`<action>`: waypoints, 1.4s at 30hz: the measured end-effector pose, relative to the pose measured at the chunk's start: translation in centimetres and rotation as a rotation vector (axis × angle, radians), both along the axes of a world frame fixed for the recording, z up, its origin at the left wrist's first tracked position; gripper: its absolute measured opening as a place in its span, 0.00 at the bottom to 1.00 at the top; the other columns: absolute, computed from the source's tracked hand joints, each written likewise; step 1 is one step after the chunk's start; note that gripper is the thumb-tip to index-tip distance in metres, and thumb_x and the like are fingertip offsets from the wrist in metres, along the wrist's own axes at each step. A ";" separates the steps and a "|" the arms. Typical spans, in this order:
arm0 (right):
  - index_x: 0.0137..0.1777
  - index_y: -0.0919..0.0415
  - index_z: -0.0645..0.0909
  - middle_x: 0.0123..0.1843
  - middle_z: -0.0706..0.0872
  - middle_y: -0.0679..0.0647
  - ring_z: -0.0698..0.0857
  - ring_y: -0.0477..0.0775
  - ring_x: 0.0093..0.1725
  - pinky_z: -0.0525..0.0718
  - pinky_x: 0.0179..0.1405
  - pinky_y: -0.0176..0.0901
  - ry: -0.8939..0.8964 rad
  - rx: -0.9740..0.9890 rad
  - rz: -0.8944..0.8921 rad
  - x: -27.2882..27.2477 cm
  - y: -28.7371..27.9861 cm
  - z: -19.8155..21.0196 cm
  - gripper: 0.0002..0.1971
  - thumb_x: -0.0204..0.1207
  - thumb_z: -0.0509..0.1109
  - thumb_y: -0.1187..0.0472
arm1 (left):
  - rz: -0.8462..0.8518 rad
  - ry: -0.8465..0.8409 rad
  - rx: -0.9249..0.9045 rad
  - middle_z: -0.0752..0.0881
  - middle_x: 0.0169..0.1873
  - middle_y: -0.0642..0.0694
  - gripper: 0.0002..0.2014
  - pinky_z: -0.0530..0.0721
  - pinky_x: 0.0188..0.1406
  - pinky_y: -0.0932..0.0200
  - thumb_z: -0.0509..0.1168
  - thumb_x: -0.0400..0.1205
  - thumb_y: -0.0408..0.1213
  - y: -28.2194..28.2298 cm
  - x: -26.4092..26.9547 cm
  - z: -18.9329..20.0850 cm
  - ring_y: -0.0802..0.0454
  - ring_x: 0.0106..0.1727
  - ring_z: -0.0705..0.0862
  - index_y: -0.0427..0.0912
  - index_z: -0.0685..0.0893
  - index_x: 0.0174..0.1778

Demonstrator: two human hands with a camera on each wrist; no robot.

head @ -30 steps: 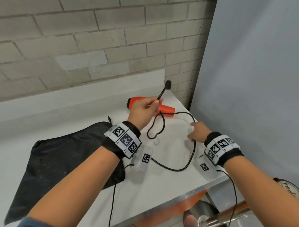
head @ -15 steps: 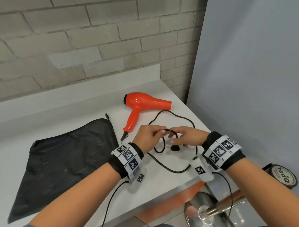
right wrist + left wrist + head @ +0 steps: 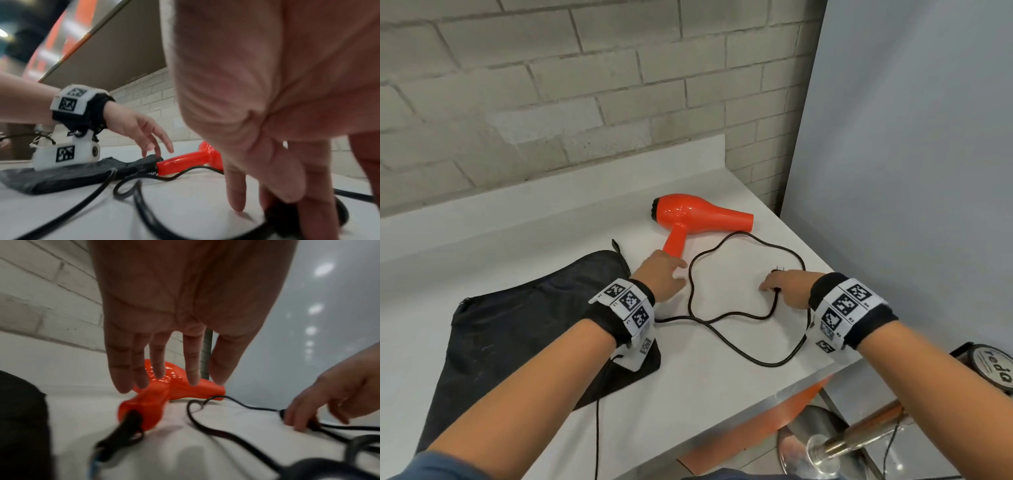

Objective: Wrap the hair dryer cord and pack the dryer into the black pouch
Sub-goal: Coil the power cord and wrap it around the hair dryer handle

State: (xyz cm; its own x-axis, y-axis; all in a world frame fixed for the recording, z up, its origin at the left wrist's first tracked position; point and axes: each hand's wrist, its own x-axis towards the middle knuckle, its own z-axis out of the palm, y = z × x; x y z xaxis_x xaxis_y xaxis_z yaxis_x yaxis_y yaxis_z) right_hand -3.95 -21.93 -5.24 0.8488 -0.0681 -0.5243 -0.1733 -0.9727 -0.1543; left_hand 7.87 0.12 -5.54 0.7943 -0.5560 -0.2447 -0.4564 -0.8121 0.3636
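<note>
The orange hair dryer lies on its side on the white counter, its cord sprawled in loose loops, the black pouch just left. Best seize the handle firmly before winding. The left hand, fingers straight and apart, hovers above the handle's end; the right hand holds the plug down.

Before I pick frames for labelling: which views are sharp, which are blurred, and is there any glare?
Head view: sharp, with the hair dryer glossy under highlights. Left wrist view: the cord and dryer handle smear near the lens, and light spots speckle the dryer body. Right wrist view: the right hand is a soft blur, with the plug beneath it dark.
</note>
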 end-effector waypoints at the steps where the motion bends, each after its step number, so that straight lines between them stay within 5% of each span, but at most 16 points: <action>1: 0.76 0.55 0.65 0.78 0.67 0.56 0.66 0.58 0.77 0.59 0.77 0.44 -0.004 0.004 -0.030 0.1 0.1 0.3 0.28 0.78 0.51 0.74 | 0.013 0.006 0.031 0.70 0.69 0.38 0.21 0.67 0.71 0.54 0.62 0.80 0.43 0.3 0.7 -0.1 0.41 0.68 0.73 0.49 0.74 0.69; 5: 0.76 0.53 0.64 0.77 0.68 0.58 0.68 0.60 0.76 0.66 0.76 0.50 -0.144 -0.015 -0.139 0.6 1.7 1.6 0.26 0.78 0.55 0.68 | 0.034 0.047 0.056 0.72 0.69 0.36 0.23 0.72 0.66 0.56 0.60 0.80 0.40 0.3 2.5 -0.2 0.40 0.66 0.76 0.54 0.70 0.73; 9: 0.73 0.54 0.68 0.71 0.73 0.59 0.73 0.58 0.71 0.70 0.69 0.47 -0.276 0.191 -0.075 1.2 6.6 2.8 0.22 0.78 0.59 0.63 | -0.012 0.095 0.029 0.75 0.70 0.40 0.26 0.73 0.61 0.60 0.64 0.78 0.37 -0.2 3.1 -0.1 0.43 0.66 0.77 0.55 0.70 0.72; 14: 0.75 0.58 0.64 0.68 0.77 0.63 0.78 0.60 0.66 0.76 0.62 0.45 -0.249 0.330 -0.127 2.9 10.2 2.0 0.26 0.78 0.63 0.59 | -0.012 0.258 -0.139 0.79 0.60 0.43 0.26 0.82 0.31 0.65 0.71 0.73 0.39 -2.0 3.4 0.7 0.48 0.45 0.83 0.56 0.75 0.66; 16: 0.76 0.61 0.60 0.66 0.78 0.65 0.79 0.61 0.64 0.77 0.59 0.45 -0.301 0.360 -0.179 3.7 10.2 1.7 0.30 0.76 0.66 0.59 | 0.004 0.334 -0.238 0.80 0.55 0.44 0.25 0.84 0.28 0.67 0.70 0.73 0.36 -2.8 3.1 1.3 0.50 0.41 0.84 0.52 0.75 0.67; 20: 0.77 0.58 0.56 0.63 0.74 0.65 0.77 0.61 0.60 0.73 0.53 0.39 -0.398 0.431 -0.256 4.4 9.5 1.8 0.37 0.72 0.70 0.58 | 0.036 0.490 -0.437 0.82 0.45 0.45 0.23 0.85 0.31 0.67 0.63 0.78 0.30 -3.9 2.2 2.4 0.54 0.35 0.83 0.45 0.73 0.70; 24: 0.73 0.59 0.65 0.56 0.79 0.60 0.79 0.53 0.52 0.67 0.43 0.25 -0.604 0.517 -0.347 4.4 8.2 2.7 0.26 0.76 0.61 0.72 | 0.024 0.602 -0.540 0.83 0.49 0.46 0.21 0.82 0.36 0.64 0.59 0.83 0.37 -4.3 1.3 3.5 0.54 0.41 0.83 0.49 0.68 0.72; 27: 0.70 0.60 0.71 0.57 0.83 0.60 0.81 0.54 0.52 0.70 0.44 0.31 -0.667 0.516 -0.379 4.4 6.6 3.7 0.21 0.77 0.60 0.72 | 0.044 0.211 -0.426 0.80 0.65 0.43 0.24 0.80 0.45 0.72 0.64 0.79 0.41 -3.9 1.9 3.6 0.51 0.55 0.82 0.50 0.70 0.72; 29: 0.66 0.60 0.72 0.58 0.83 0.60 0.83 0.56 0.50 0.75 0.46 0.37 -0.681 0.543 -0.404 4.3 5.7 4.4 0.17 0.78 0.62 0.69 | 0.085 -0.072 -0.217 0.67 0.75 0.40 0.33 0.74 0.66 0.56 0.68 0.74 0.48 -3.6 3.0 3.1 0.39 0.70 0.71 0.54 0.64 0.75; 32: 0.64 0.61 0.73 0.54 0.84 0.54 0.83 0.50 0.45 0.76 0.44 0.34 -0.682 0.573 -0.365 4.1 4.4 5.5 0.15 0.77 0.64 0.66 | 0.088 -0.179 0.027 0.53 0.80 0.42 0.43 0.66 0.71 0.37 0.69 0.70 0.55 -3.6 4.2 2.4 0.30 0.75 0.59 0.63 0.52 0.77; 38: 0.66 0.57 0.72 0.56 0.79 0.49 0.80 0.48 0.50 0.76 0.44 0.30 -0.643 0.615 -0.202 3.3 2.8 7.7 0.20 0.74 0.69 0.61 | 0.065 0.017 -0.075 0.77 0.64 0.37 0.46 0.77 0.64 0.49 0.73 0.68 0.46 -4.0 4.5 1.8 0.39 0.63 0.78 0.56 0.53 0.78; 42: 0.73 0.53 0.63 0.64 0.79 0.53 0.83 0.55 0.60 0.82 0.61 0.48 -0.587 0.642 -0.108 2.8 2.5 7.6 0.32 0.71 0.71 0.60 | 0.113 0.015 -0.064 0.81 0.62 0.38 0.43 0.78 0.62 0.52 0.71 0.70 0.49 -3.4 3.1 1.7 0.40 0.63 0.79 0.54 0.54 0.78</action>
